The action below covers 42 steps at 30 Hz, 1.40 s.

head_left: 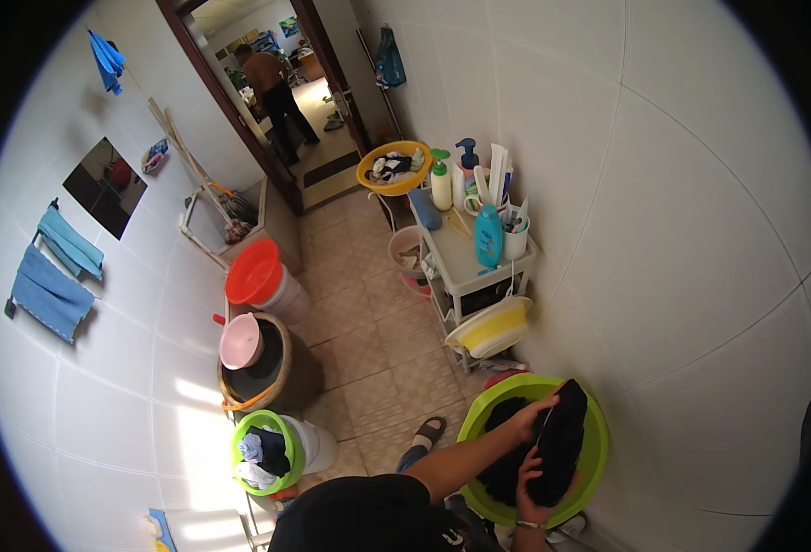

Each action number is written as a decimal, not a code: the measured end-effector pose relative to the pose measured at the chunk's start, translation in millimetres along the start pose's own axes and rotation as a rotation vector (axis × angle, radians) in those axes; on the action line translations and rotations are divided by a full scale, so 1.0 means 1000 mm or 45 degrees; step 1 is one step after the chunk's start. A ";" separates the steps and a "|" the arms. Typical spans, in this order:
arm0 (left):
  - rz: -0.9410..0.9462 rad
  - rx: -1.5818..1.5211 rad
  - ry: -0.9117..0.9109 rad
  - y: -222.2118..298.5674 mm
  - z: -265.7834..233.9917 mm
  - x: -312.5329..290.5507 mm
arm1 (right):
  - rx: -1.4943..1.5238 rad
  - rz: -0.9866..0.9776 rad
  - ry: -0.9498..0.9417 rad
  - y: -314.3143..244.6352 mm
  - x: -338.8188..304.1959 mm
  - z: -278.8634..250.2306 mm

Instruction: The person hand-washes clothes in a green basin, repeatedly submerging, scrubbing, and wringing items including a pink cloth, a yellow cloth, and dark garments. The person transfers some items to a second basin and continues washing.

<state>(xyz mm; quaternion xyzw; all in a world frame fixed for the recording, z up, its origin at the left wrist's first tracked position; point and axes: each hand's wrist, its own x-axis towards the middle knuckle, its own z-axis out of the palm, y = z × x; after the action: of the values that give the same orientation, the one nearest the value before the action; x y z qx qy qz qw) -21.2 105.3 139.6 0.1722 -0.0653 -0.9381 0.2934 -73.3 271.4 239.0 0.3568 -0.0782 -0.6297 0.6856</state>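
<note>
A black garment (562, 432) is stretched between my two hands above a large lime-green basin (598, 455). My left hand (536, 417) is closed on its upper left side. Lower down, my right hand (534, 486), with a bracelet at the wrist, grips the near end of the same garment. A thin pale line runs along the garment's edge by my fingers. More dark cloth (500, 460) lies in the basin beneath. My fingertips are partly hidden by the fabric.
A white cart (460, 267) with bottles stands ahead along the right wall, a yellow-and-white basin (493, 328) at its near side. To the left are a green bucket of clothes (296, 471), a brown vat (290, 391) and a red basin (253, 271). A person (272, 92) stands beyond the doorway.
</note>
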 end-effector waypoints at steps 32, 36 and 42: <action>-0.200 2.563 0.352 -0.022 -0.028 -0.011 | -3.537 0.355 0.824 -0.085 0.046 -0.043; -0.177 2.324 0.523 -0.009 -0.027 -0.012 | -2.905 0.104 0.841 -0.080 0.037 -0.018; -0.505 1.174 0.260 0.045 -0.020 -0.011 | -1.588 0.269 0.484 -0.084 0.024 -0.003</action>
<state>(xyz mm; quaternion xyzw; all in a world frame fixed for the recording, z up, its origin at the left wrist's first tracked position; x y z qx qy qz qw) 18.1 74.7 134.2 0.3836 -0.4094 -0.8277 0.0080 -134.9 254.6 178.6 -0.0121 0.3889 -0.4124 0.8237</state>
